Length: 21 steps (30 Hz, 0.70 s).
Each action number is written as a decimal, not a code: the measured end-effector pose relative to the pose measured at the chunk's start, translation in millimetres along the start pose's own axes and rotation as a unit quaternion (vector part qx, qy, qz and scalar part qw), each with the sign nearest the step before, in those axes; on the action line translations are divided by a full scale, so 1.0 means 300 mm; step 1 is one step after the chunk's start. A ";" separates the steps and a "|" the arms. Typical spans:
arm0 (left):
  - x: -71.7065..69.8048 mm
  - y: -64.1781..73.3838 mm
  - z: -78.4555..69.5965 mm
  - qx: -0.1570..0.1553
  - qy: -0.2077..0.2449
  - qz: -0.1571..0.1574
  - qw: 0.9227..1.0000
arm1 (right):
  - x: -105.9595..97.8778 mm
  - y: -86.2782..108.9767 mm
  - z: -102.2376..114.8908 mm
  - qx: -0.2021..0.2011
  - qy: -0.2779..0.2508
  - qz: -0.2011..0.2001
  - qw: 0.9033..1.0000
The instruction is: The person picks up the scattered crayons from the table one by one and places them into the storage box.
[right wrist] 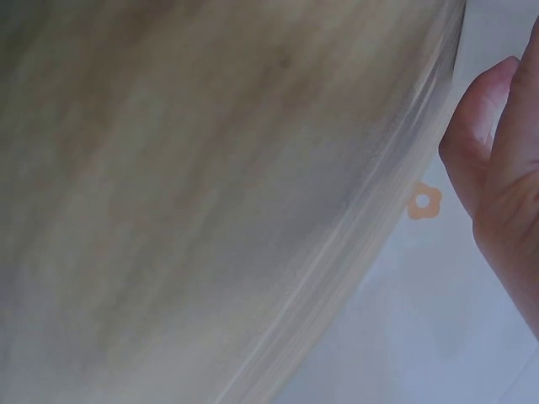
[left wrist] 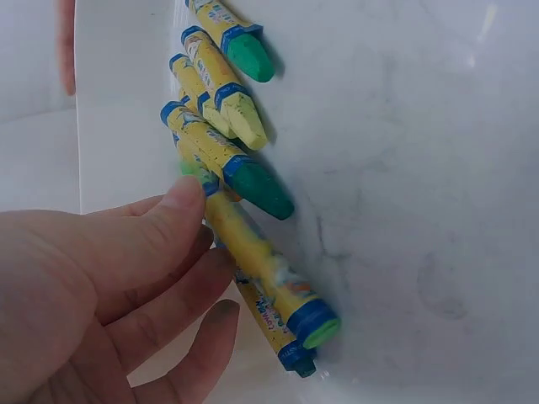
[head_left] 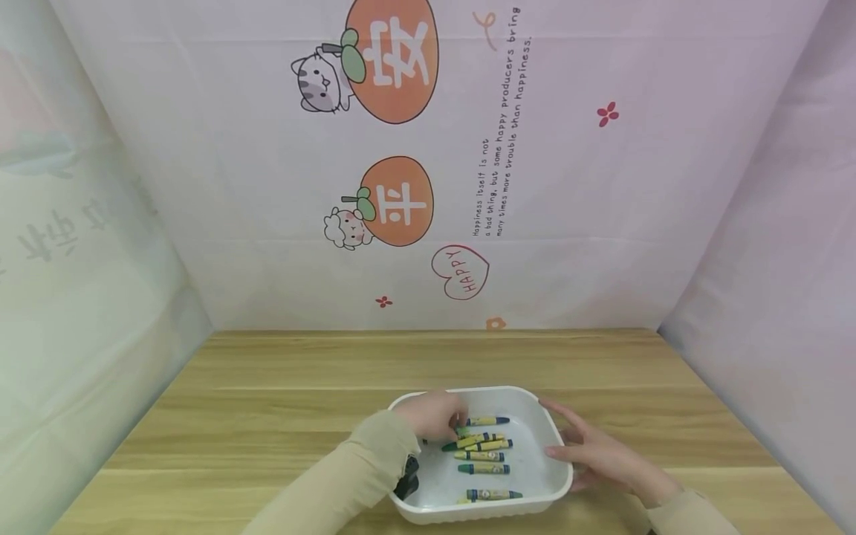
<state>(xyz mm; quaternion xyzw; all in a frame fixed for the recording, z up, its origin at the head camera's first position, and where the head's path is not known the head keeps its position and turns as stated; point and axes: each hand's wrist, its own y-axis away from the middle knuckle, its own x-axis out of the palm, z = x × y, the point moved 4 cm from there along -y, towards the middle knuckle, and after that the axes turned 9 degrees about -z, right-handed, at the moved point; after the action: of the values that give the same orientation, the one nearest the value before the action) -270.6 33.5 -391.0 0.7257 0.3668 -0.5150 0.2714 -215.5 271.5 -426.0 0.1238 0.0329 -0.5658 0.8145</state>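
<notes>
A white plastic tray stands on the wooden table with several oil pastels in yellow paper wrappers lying in it. Over its left part, my left hand pinches a light green oil pastel between thumb and fingers. Beneath that one lies a dark green pastel. Another dark green pastel and a pale yellow pastel lie close by in a loose row. My right hand holds the tray's right side, its thumb over the rim. The right wrist view shows only part of this hand.
The wooden table reaches back to a printed white cloth. Cloth walls also stand at the left and right. A black device sits at the left wrist, above the tray's left side.
</notes>
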 end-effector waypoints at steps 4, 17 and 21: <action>-0.002 -0.001 0.002 -0.004 0.014 -0.001 1.000 | 0.000 -0.002 0.000 0.000 -0.003 0.000 1.000; -0.092 0.017 -0.005 0.034 0.042 -0.029 0.998 | -0.011 -0.001 0.007 0.001 0.007 0.005 1.000; -0.139 0.059 0.009 0.049 0.071 -0.045 0.995 | -0.030 0.012 0.018 -0.009 0.023 -0.020 1.000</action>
<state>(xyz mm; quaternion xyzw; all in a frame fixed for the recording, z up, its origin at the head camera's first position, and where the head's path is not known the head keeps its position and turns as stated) -266.1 10.6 -351.9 0.7556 0.3919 -0.4912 0.1849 -215.8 279.7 -418.6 0.1290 0.0587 -0.5789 0.8030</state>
